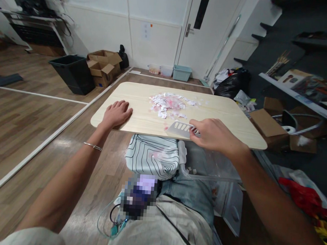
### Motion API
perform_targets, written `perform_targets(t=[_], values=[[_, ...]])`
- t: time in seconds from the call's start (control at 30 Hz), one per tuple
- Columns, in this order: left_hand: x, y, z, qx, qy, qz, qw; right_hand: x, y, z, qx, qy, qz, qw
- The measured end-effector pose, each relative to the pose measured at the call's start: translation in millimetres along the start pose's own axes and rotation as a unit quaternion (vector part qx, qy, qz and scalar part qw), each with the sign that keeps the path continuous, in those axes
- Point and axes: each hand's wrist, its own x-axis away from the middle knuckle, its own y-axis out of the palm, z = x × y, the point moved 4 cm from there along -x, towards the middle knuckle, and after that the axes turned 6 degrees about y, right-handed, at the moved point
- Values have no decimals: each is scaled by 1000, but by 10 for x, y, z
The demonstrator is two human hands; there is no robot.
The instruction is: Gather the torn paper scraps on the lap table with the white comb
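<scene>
Grey-white plastic is what the right hand [214, 135] has hold of: a flat scraper [180, 128] with a row of slots, pinched at its right end between the thumb and curled fingers. The scraper sticks out to the left of the hand and rests on the table [231, 116], just inside the near edge and a little right of the middle. Its far side faces a heap of torn paper scraps [169, 102], white and pink, which lies near the centre of the table, close to the scraper. A few loose bits trail towards it, though I cannot tell whether any touch it.

The left hand [116, 113] lies flat near the front left corner, palm down, fingers spread a little and gripping nothing. It is well apart from the scraper and left of the paper heap. A thin metal bracelet [92, 146] sits on that forearm.

Below the near edge, under the right hand, a clear plastic tub [205, 164] rests on the person's lap with a few scraps in it. Just beside it, to the left, is a pale cushion [152, 155] with black line patterns.

Further off on the wooden floor stand a black bin [73, 71] and open cardboard boxes [102, 66], beyond the table's far left corner.
</scene>
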Motion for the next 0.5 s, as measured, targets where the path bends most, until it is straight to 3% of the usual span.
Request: perform_targets(t=[0.27,0.5], values=[[-13,8,-9,5,1,8,1000,-7,27,55,7,7,-4,1000],[-10,-2,-8,2,-5,10,1000,26,1,139,11,70,27,997]])
